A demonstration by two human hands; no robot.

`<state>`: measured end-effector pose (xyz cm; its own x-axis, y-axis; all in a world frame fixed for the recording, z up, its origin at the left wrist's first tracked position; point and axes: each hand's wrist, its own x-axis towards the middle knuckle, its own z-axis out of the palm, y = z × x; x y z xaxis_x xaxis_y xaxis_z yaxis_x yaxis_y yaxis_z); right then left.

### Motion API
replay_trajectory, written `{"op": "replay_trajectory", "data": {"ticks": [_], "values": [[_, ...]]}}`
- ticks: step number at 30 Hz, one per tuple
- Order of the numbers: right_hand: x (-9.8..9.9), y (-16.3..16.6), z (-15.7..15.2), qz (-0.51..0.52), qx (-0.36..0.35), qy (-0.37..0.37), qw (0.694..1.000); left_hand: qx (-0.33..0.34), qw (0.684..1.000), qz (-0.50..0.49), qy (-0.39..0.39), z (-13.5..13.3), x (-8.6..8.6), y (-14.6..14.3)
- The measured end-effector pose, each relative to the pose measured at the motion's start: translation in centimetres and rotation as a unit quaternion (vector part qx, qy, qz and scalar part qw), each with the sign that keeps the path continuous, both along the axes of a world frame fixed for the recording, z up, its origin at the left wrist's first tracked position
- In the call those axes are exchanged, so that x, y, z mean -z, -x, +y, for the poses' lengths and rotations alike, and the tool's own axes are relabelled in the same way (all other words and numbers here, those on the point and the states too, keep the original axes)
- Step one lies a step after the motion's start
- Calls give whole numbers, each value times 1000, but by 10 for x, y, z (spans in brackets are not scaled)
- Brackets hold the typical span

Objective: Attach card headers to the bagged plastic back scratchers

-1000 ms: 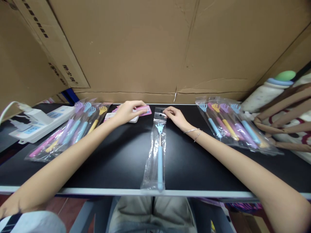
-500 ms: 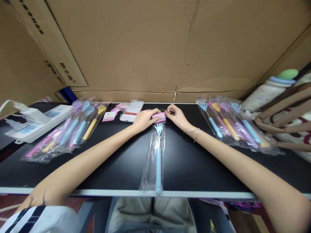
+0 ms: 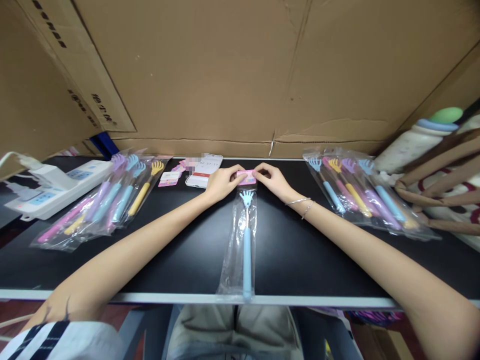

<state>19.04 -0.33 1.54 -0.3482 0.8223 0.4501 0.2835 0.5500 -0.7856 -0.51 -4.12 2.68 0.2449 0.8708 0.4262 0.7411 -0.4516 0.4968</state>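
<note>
Our left hand (image 3: 221, 182) and right hand (image 3: 275, 181) each keep a closed fingertip grip on the small pink paper card (image 3: 246, 177). It sits atop the clear plastic bag holding a blue back scratcher (image 3: 242, 240), lying mid black surface (image 3: 180, 250). We judge the slick bag could slip and skew the card. A white phone (image 3: 204, 170) lies just beyond, blocking nothing.

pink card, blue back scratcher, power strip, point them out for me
pink card (image 3: 246, 177): head view, middle of its pink face.
blue back scratcher (image 3: 246, 252): head view, on its blue handle.
power strip (image 3: 60, 192): head view, on its white body.
</note>
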Motion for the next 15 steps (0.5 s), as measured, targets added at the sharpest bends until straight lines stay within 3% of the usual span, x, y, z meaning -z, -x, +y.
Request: {"op": "replay_trajectory", "data": {"ticks": [5, 15], "values": [[0, 0, 1, 50, 11, 30, 998, 9, 998, -58, 21, 2, 1, 2], [0, 0, -1, 57, 11, 43, 997, 36, 992, -112, 38, 8, 6, 5]]}}
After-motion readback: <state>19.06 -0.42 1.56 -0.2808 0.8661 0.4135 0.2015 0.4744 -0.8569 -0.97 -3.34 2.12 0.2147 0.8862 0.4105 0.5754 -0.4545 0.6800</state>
